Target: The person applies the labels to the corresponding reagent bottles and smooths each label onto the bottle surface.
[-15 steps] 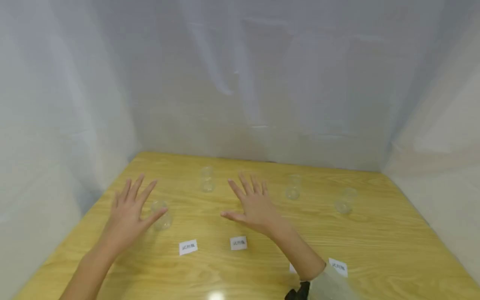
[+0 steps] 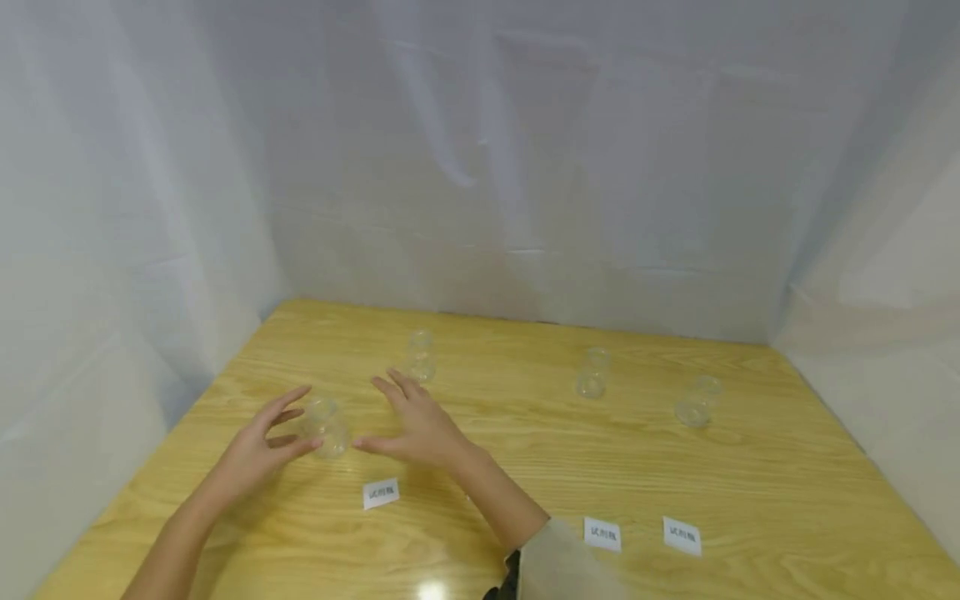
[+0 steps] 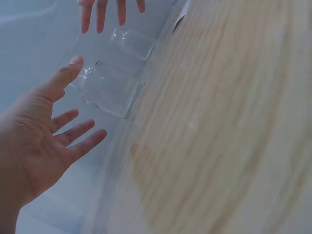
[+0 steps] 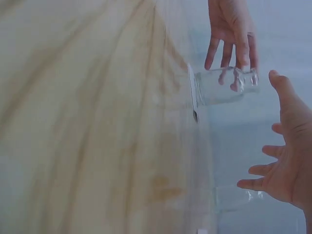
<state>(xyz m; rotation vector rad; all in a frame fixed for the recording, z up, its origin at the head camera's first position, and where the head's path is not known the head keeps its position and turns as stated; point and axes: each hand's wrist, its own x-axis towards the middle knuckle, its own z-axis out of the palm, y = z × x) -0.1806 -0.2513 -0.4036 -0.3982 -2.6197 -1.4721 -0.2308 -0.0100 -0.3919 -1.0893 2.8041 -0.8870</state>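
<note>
A clear glass bottle stands upright on the wooden table at the left, between the two hands. My left hand is beside its left side, fingers spread and gently bent, with the thumb in front of the glass in the head view. To the right of the bottle, my right hand reaches over with its thumb apart from its straight fingers. In the right wrist view, the left hand has its fingertips right at the bottle. Neither hand grips it.
Other clear bottles stand farther back: one behind the right hand, one right of centre, one at the right. White labels with dark writing lie nearer: one label before the left bottle, two labels at right.
My right hand has swung left toward the left bottle, its forearm now covering the middle label. My left hand has lowered, and its raised, spread fingers have bent in beside the bottle.
</note>
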